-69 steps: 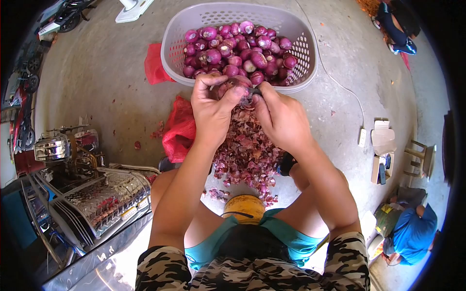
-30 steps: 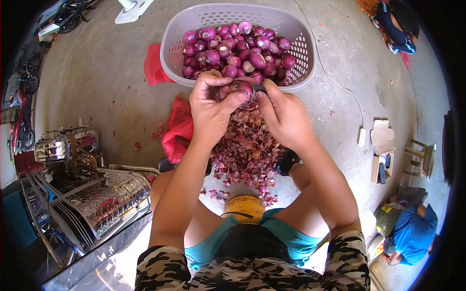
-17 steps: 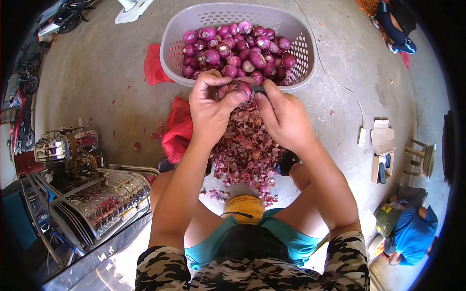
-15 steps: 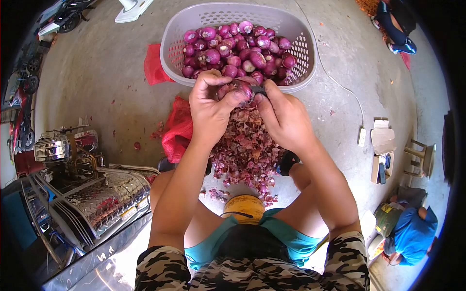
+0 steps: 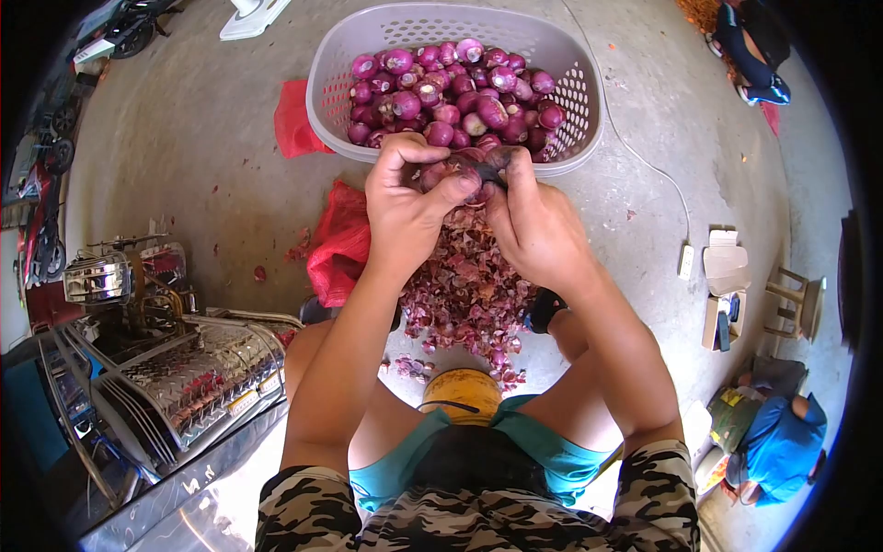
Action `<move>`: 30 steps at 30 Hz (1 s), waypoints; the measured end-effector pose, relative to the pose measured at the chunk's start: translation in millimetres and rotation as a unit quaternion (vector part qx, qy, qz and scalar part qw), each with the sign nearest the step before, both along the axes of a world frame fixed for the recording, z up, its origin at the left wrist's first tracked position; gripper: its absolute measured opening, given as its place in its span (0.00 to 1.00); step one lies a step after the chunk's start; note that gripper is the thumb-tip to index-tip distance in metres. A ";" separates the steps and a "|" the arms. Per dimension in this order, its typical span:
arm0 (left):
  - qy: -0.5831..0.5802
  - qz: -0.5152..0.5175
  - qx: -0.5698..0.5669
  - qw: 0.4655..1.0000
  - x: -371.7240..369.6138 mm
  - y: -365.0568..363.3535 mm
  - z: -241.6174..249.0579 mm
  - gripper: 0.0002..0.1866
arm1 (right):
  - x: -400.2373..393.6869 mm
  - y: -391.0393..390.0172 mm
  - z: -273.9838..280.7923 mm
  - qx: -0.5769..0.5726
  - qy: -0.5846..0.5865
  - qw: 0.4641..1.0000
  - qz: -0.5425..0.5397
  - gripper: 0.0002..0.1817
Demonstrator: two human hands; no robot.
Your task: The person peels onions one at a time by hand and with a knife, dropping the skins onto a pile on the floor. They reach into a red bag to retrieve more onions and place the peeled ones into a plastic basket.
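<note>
My left hand [image 5: 405, 198] is closed round a red onion [image 5: 441, 173], its thumb lying on the near side. Beside it my right hand [image 5: 538, 221] pinches a small dark tool [image 5: 494, 172] against the onion's right side; its exact shape is hard to make out. Both hands are just in front of a grey basket [image 5: 589, 101] filled with purple onions [image 5: 492, 112]. Below the hands a heap of dry onion skins [image 5: 469, 285] lies on the floor between my feet.
A red mesh bag [image 5: 338, 248] lies left of the skins. A yellow container [image 5: 463, 396] is between my legs. Shiny metal machinery [image 5: 193, 368] is at left. A cable, an open cardboard box [image 5: 725, 267], a wooden stool [image 5: 796, 299] and two other people are at right.
My right fingers and the dark tool have shifted slightly over the onion, and the index finger has risen a little. The left hand keeps its hold.
</note>
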State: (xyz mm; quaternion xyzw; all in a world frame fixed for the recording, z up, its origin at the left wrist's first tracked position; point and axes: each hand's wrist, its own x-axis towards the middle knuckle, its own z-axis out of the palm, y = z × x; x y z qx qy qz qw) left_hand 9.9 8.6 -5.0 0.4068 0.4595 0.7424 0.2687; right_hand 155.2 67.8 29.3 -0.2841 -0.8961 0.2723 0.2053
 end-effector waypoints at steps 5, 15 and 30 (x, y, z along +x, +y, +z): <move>0.008 0.000 -0.011 1.000 -1.3 -0.7 -3.8 0.17 | -0.4 -2.3 4.2 -0.030 -0.063 0.997 -0.019 0.18; 0.010 0.001 -0.014 1.000 -0.3 0.6 -4.8 0.17 | 1.6 -0.5 0.6 0.017 0.039 0.999 0.005 0.25; 0.001 0.007 -0.010 1.000 -2.0 -4.0 -1.1 0.15 | 0.8 -2.3 2.8 -0.034 -0.038 0.998 0.030 0.26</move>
